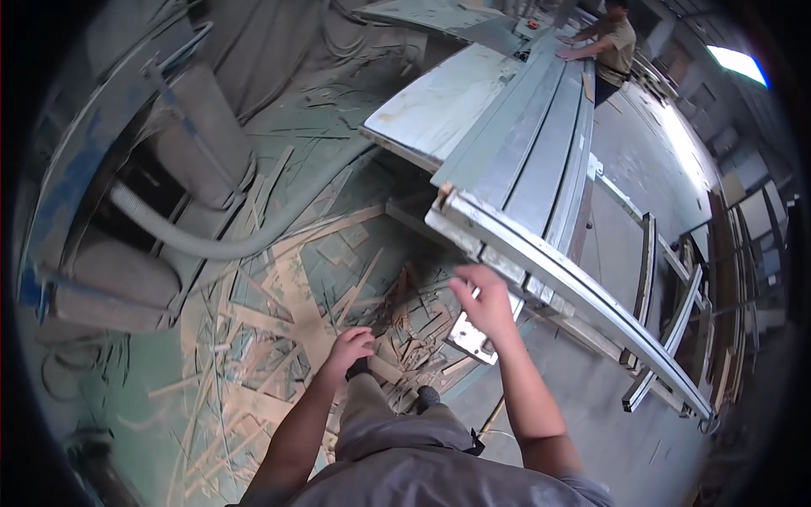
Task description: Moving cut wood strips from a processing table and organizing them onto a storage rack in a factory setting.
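Note:
My right hand (pixel 485 302) hangs beside the near end of the saw table, fingers loosely bent and apart, holding nothing I can see. Just past it runs the long metal rail (pixel 557 266) across the table's near end. Below that hand is a pale metal plate with holes (pixel 473 338). My left hand (pixel 350 348) hovers over the floor scraps near my leg, its fingers loosely stretched and nothing visible in them. Long grey-green boards (pixel 541 144) lie lengthwise on the table, with narrow gaps between some of them.
Wood offcuts and strips (pixel 287 321) litter the floor around my feet. A grey flexible hose (pixel 211 247) curves from the dust collector bags (pixel 198 135) toward the table. A co-worker (pixel 617 46) leans over the boards' far end. A metal frame (pixel 650 253) stands at right.

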Action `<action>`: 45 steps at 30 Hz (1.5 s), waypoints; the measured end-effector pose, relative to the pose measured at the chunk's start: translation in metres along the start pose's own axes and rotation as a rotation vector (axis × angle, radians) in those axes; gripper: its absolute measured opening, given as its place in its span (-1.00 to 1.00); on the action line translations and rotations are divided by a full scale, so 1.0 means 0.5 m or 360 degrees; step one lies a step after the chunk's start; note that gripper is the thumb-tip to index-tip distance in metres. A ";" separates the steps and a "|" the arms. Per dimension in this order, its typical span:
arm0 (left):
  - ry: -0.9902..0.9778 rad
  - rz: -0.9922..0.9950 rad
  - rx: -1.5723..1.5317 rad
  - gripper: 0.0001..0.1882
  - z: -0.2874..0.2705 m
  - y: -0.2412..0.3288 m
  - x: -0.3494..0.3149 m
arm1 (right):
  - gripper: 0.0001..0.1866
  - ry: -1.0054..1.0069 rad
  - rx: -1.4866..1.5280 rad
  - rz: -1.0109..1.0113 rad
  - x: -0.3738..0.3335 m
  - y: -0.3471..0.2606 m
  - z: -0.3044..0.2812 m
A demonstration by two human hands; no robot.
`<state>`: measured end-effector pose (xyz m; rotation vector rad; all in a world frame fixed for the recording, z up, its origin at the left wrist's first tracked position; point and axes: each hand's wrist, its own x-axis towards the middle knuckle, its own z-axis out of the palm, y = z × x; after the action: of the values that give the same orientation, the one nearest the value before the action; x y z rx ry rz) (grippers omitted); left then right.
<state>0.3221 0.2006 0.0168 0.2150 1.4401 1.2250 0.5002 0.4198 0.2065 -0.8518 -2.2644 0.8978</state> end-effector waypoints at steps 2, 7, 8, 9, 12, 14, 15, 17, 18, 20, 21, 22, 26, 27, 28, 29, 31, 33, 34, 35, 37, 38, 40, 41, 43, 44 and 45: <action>-0.0156 0.0014 0.0015 -0.66 -0.010 0.115 0.070 | -0.75 0.0250 -0.0302 -0.0039 0.112 -0.007 0.028; -0.0360 0.0026 0.0132 -0.62 -0.014 0.302 0.189 | -0.67 0.0397 -0.0727 0.0008 0.266 0.069 0.098; -0.0371 0.0045 0.0150 -0.63 -0.014 0.334 0.206 | -0.58 0.0340 -0.0848 0.0070 0.278 0.075 0.112; -0.0434 0.0064 0.0090 -0.63 -0.012 0.351 0.228 | -0.52 0.0248 -0.0936 0.0198 0.276 0.079 0.120; -0.0495 0.0109 0.0040 -0.63 0.010 0.379 0.250 | -0.39 -0.0021 -0.0982 0.0557 0.253 0.047 0.146; -0.0498 0.0130 0.0087 -0.61 0.027 0.395 0.258 | -0.44 -0.0024 -0.0961 0.0622 0.232 0.015 0.157; -0.0515 0.0137 0.0104 -0.61 0.036 0.401 0.266 | -0.48 0.0007 -0.0948 0.0629 0.223 0.012 0.166; -0.0527 0.0108 -0.0044 -0.53 0.053 0.404 0.288 | -0.49 -0.0176 -0.0997 0.0758 0.224 -0.015 0.167; -0.0567 0.0116 -0.0123 -0.52 0.060 0.406 0.300 | -0.48 -0.0177 -0.1013 0.0773 0.224 -0.022 0.169; -0.0628 0.0089 -0.0168 -0.53 0.078 0.416 0.307 | -0.46 -0.0191 -0.1018 0.0770 0.212 -0.032 0.170; -0.0671 0.0062 -0.0230 -0.53 0.085 0.419 0.307 | -0.45 -0.0177 -0.1026 0.0752 0.202 -0.037 0.174; -0.0650 0.0062 -0.0256 -0.59 0.094 0.420 0.293 | -0.45 -0.0167 -0.1014 0.0749 0.186 -0.044 0.177; -0.0689 0.0023 -0.0106 -0.69 0.089 0.390 0.263 | -0.44 -0.0155 -0.1011 0.0771 0.128 -0.084 0.189; -0.0702 -0.0009 -0.0049 -0.72 0.080 0.379 0.249 | -0.45 -0.0129 -0.1017 0.0762 0.111 -0.098 0.194; -0.0722 -0.0036 0.0010 -0.75 0.074 0.372 0.239 | -0.45 -0.0119 -0.1010 0.0752 0.096 -0.106 0.196; -0.0714 -0.0068 0.0062 -0.76 0.068 0.365 0.229 | -0.46 -0.0110 -0.1003 0.0741 0.081 -0.113 0.200; -0.0746 -0.0115 0.0063 -0.76 0.051 0.363 0.215 | -0.47 -0.0123 -0.1010 0.0740 0.063 -0.124 0.209; -0.0762 -0.0184 0.0075 -0.77 0.037 0.365 0.203 | -0.46 -0.0101 -0.0991 0.0706 0.049 -0.138 0.216; -0.0765 -0.0175 0.0084 -0.77 0.028 0.361 0.196 | -0.46 -0.0089 -0.0988 0.0703 0.041 -0.147 0.222; -0.0754 -0.0179 0.0074 -0.79 0.017 0.355 0.187 | -0.46 -0.0088 -0.0982 0.0684 0.032 -0.155 0.229; -0.0760 -0.0183 0.0046 -0.81 -0.003 0.336 0.164 | -0.45 -0.0089 -0.0967 0.0658 0.007 -0.178 0.238; -0.0762 -0.0178 0.0052 -0.81 -0.014 0.323 0.150 | -0.45 -0.0080 -0.0966 0.0657 -0.009 -0.189 0.245; -0.0761 -0.0176 0.0041 -0.81 -0.032 0.303 0.118 | -0.44 -0.0085 -0.0979 0.0651 -0.041 -0.209 0.260; -0.0755 -0.0169 0.0065 -0.81 -0.042 0.295 0.102 | -0.44 -0.0075 -0.0979 0.0654 -0.056 -0.220 0.265; -0.0770 -0.0156 0.0064 -0.80 -0.059 0.282 0.072 | -0.43 -0.0062 -0.0990 0.0638 -0.082 -0.244 0.276; -0.0779 -0.0147 0.0056 -0.80 -0.067 0.276 0.058 | -0.43 -0.0055 -0.0991 0.0637 -0.094 -0.255 0.280; -0.0782 -0.0145 0.0061 -0.80 -0.075 0.268 0.045 | -0.42 -0.0061 -0.0992 0.0633 -0.107 -0.266 0.284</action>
<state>0.2181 0.2547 0.0953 0.4394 1.0329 0.9844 0.3916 0.2496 0.2027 -1.6076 -2.4859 0.3432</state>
